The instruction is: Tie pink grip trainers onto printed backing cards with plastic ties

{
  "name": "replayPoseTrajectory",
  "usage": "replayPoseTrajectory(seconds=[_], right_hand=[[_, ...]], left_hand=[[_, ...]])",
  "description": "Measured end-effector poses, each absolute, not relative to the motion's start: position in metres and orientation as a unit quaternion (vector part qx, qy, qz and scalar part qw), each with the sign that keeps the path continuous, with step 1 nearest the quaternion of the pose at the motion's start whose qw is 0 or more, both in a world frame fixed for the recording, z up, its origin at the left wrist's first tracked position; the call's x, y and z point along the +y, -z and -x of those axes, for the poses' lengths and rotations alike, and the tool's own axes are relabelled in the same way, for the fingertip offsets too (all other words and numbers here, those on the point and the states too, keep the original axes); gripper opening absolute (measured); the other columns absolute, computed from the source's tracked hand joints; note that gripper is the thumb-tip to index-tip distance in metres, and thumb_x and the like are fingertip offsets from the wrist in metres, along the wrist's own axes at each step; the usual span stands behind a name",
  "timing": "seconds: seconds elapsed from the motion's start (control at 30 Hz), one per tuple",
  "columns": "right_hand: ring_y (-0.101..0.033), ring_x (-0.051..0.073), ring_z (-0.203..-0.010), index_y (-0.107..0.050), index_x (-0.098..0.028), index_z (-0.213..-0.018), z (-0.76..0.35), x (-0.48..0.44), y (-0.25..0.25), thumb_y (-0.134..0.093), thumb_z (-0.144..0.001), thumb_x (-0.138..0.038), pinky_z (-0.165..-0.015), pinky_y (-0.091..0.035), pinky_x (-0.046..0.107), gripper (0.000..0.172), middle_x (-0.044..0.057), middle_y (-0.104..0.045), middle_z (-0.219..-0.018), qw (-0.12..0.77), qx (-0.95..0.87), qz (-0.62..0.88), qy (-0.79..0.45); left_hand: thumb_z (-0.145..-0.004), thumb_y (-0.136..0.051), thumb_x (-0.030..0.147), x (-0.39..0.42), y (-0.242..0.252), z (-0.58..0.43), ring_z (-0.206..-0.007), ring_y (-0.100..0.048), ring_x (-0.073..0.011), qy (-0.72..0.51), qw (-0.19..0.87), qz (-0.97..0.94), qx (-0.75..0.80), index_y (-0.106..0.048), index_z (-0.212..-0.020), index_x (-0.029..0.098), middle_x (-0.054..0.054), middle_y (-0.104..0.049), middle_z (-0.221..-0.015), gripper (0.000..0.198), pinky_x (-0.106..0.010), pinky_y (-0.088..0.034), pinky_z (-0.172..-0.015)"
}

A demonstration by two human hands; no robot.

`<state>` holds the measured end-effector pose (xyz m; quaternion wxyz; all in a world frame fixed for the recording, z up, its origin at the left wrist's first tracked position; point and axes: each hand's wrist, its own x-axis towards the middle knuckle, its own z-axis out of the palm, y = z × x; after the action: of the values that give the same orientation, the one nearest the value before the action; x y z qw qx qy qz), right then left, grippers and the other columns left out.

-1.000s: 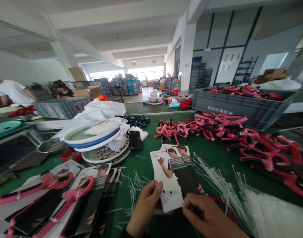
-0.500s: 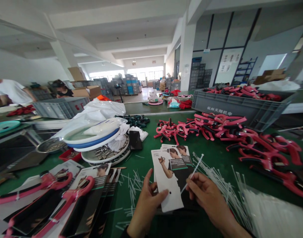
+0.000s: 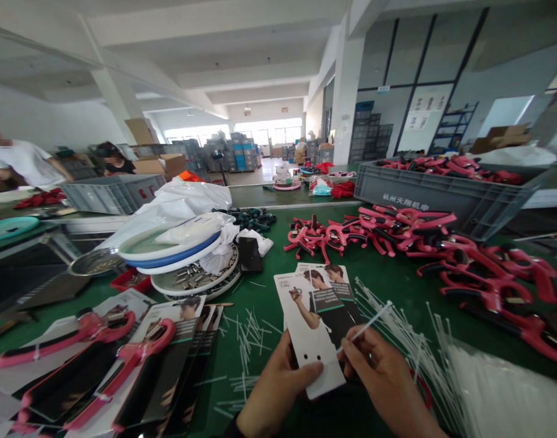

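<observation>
My left hand (image 3: pixel 273 394) grips the lower edge of a white printed packaging card (image 3: pixel 308 331), thumb on its front near two small holes. My right hand (image 3: pixel 381 378) pinches a thin white cable tie (image 3: pixel 366 326) that slants up to the right, its lower end close to the card. More printed cards (image 3: pixel 333 292) lie under it on the green table (image 3: pixel 260 292). A heap of white cable ties (image 3: pixel 410 340) lies just right of my hands.
Pink hand grippers (image 3: pixel 424 243) are piled across the right side, with a grey crate (image 3: pixel 442 191) of more behind. Carded grippers (image 3: pixel 123 359) lie at the lower left. Stacked plates with a plastic bag (image 3: pixel 182 243) stand at centre left. Other people work at the far left.
My right hand came off the card and picked up a cable tie, now tilted toward the card's holes. My left hand shifted its grip and the card rose slightly.
</observation>
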<state>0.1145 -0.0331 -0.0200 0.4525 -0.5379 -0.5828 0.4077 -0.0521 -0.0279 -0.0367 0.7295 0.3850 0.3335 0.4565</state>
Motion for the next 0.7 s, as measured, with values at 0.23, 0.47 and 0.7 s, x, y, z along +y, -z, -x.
replayPoseTrajectory(seconds=[0.23, 0.47, 0.7], right_hand=[[-0.06, 0.015, -0.059, -0.051, -0.021, -0.08, -0.119, -0.04, 0.022, -0.047, -0.084, -0.045, -0.058, -0.049, 0.025, 0.025, 0.002, -0.062, -0.068, 0.46, -0.616, 0.571, -0.29], [-0.061, 0.015, -0.06, -0.052, -0.021, -0.082, -0.117, -0.042, 0.02, -0.046, -0.086, -0.035, -0.058, -0.047, 0.024, 0.015, 0.001, -0.062, -0.068, 0.46, -0.665, 0.565, -0.168], [-0.06, 0.016, -0.062, -0.053, -0.021, -0.079, -0.112, -0.041, 0.025, -0.045, -0.086, -0.034, -0.059, -0.047, 0.025, 0.017, 0.002, -0.062, -0.069, 0.445, -0.663, 0.574, -0.18]], left_hand=[[-0.057, -0.078, 0.016, -0.027, 0.039, 0.05, -0.105, -0.056, -0.0292, -0.476, 0.744, -0.375, 0.282, -0.041, -0.126, 0.021, -0.011, -0.061, -0.115, 0.078, -0.039, -0.042, -0.089], [-0.058, -0.078, 0.014, -0.026, 0.046, 0.045, -0.109, -0.054, -0.0272, -0.493, 0.733, -0.383, 0.27, -0.034, -0.129, 0.024, -0.009, -0.06, -0.117, 0.084, -0.037, -0.041, -0.092], [-0.056, -0.08, 0.019, -0.03, 0.044, 0.034, -0.1, -0.059, -0.0242, -0.521, 0.734, -0.355, 0.253, -0.032, -0.129, 0.025, -0.008, -0.062, -0.112, 0.088, -0.034, -0.045, -0.085]])
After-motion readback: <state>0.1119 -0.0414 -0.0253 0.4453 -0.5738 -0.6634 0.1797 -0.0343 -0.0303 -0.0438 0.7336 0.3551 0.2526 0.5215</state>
